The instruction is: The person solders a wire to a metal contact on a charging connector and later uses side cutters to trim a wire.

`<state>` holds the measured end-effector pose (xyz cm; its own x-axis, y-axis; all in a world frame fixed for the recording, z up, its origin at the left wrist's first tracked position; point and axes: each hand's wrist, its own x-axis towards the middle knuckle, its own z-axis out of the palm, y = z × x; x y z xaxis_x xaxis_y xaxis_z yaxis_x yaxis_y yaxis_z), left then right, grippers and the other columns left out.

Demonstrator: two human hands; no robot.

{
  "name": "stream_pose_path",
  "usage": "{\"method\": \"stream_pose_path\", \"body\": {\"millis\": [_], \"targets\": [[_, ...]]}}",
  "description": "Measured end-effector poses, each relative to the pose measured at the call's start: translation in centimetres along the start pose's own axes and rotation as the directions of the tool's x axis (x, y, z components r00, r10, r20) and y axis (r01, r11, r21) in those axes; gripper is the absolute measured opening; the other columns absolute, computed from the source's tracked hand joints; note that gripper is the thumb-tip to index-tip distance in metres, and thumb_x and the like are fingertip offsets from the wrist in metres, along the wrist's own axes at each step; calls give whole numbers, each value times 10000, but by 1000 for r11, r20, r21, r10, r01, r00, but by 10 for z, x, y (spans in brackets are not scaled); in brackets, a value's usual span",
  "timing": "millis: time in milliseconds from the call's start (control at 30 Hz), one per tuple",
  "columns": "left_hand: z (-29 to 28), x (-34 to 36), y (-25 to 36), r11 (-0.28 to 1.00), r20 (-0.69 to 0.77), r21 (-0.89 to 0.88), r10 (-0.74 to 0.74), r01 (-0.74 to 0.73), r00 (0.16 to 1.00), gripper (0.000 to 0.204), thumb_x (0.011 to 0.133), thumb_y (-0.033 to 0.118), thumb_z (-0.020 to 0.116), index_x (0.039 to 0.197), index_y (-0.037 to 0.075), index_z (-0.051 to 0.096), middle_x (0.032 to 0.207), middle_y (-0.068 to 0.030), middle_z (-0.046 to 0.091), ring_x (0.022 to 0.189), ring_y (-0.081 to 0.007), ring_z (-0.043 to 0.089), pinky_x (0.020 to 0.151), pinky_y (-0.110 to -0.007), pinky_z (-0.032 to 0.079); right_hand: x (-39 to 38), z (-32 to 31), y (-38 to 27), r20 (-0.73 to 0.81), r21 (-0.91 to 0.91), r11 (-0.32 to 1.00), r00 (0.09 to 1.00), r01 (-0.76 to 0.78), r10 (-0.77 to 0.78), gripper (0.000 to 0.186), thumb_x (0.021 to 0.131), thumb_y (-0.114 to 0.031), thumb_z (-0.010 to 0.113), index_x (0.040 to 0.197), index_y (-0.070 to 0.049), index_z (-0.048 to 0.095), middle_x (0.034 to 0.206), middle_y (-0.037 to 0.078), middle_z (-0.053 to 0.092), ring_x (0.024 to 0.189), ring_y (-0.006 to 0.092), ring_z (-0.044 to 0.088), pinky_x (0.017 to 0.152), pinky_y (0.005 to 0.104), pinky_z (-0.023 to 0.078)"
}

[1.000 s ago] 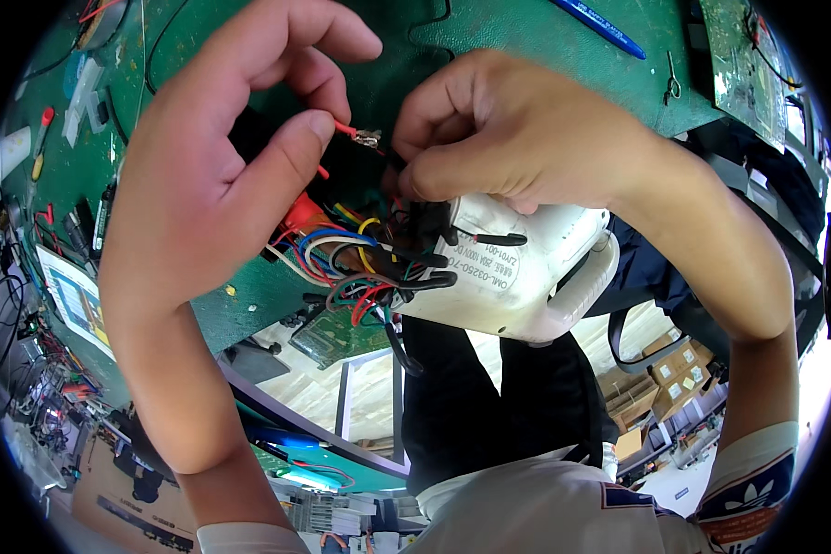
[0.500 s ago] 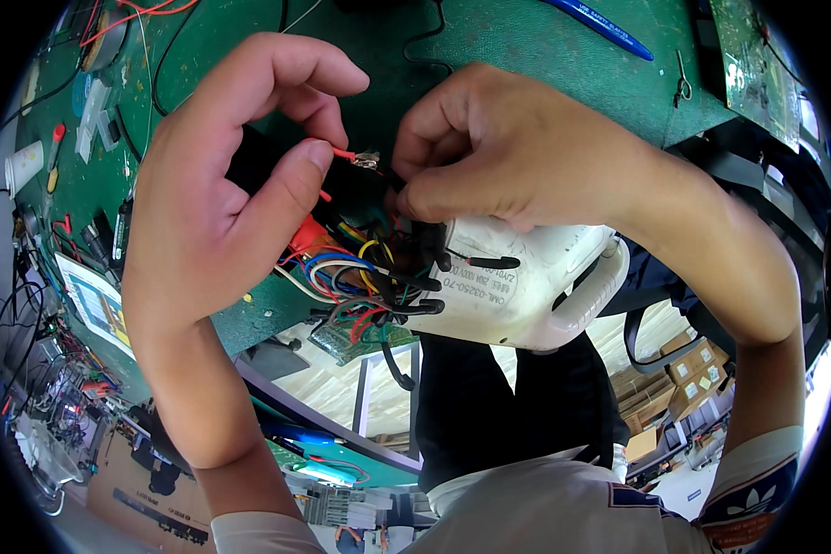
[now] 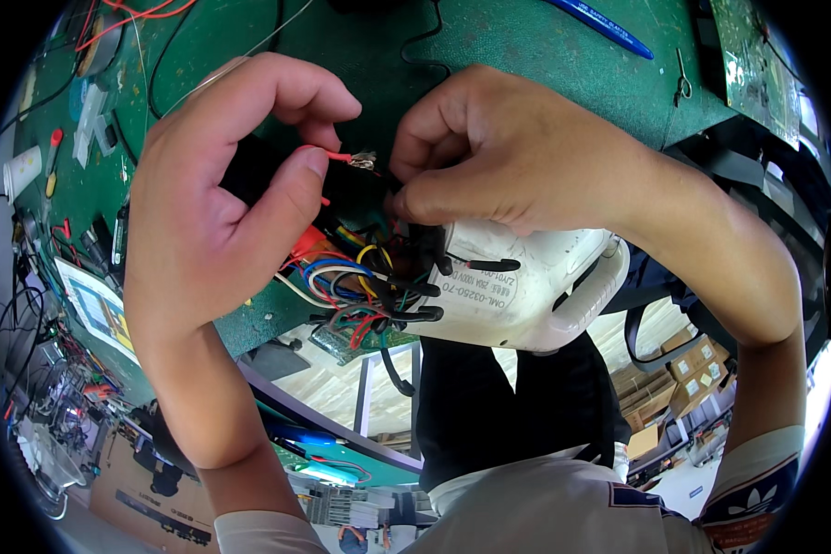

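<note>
My left hand [image 3: 226, 203] has its thumb and a finger pinched on a red wire [image 3: 339, 156], whose end carries frayed bare metal [image 3: 360, 161]. Facing it, my right hand [image 3: 522, 162] is curled with thumb and fingertips together over dark wiring; what they grip is hidden. Under my right hand is a scuffed white casing [image 3: 475, 309] with a carry handle [image 3: 577, 300]. A bundle of coloured wires [image 3: 351, 277], several ending in black sleeves, spills over the casing's left side beside an orange-red part [image 3: 307, 242].
The green worktop [image 3: 369, 55] holds a blue pen [image 3: 600, 28], a small metal tool [image 3: 681, 78], a circuit board [image 3: 757, 83] at right, and red-handled tools [image 3: 55, 152], a white cup [image 3: 20, 174] and a printed sheet [image 3: 94, 309] at left. Cardboard boxes [image 3: 692, 379] show below right.
Over the last second the whole view shifted slightly, putting hands and bench lower in frame. My left index and middle fingers now curl a little lower; the red wire end has moved slightly left.
</note>
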<state>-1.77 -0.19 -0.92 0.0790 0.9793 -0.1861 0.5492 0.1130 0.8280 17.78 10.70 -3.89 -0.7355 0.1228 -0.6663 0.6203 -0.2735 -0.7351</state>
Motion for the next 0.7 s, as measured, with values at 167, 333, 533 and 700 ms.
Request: {"method": "stream_pose_path", "body": {"millis": [167,333,533,700], "targets": [[-4,5,-5,974,24,149,171,-172,985,166,746,-27,598,911,-35,616,901,-100,564,840,-194,534,773,-282,425,1,0,-1,3,-11,1000,1000,-2,2,226,726,-205,713,785,14,713,639,84,645,546,149,597,533,287,485],[-3,6,-5,974,20,148,169,-170,985,117,715,-37,577,830,-29,600,816,-87,544,797,-198,504,719,-287,401,1,0,0,-2,-20,1000,1000,10,-10,226,725,-203,712,784,15,712,640,85,645,542,148,594,532,288,483],[-3,5,-5,977,20,153,144,-145,989,108,713,-31,578,819,-29,596,795,-75,541,796,-196,502,718,-288,402,1,1,0,-10,-16,1000,1000,12,-12,228,727,-206,718,789,13,713,638,83,645,544,145,596,533,282,486],[-2,4,-6,987,4,110,118,-118,993,115,707,-46,589,818,-24,608,763,-70,540,798,-202,513,721,-296,411,2,0,-1,15,-17,1000,1000,-5,5,236,729,-201,717,810,21,711,647,80,648,549,147,600,533,286,492]]}}
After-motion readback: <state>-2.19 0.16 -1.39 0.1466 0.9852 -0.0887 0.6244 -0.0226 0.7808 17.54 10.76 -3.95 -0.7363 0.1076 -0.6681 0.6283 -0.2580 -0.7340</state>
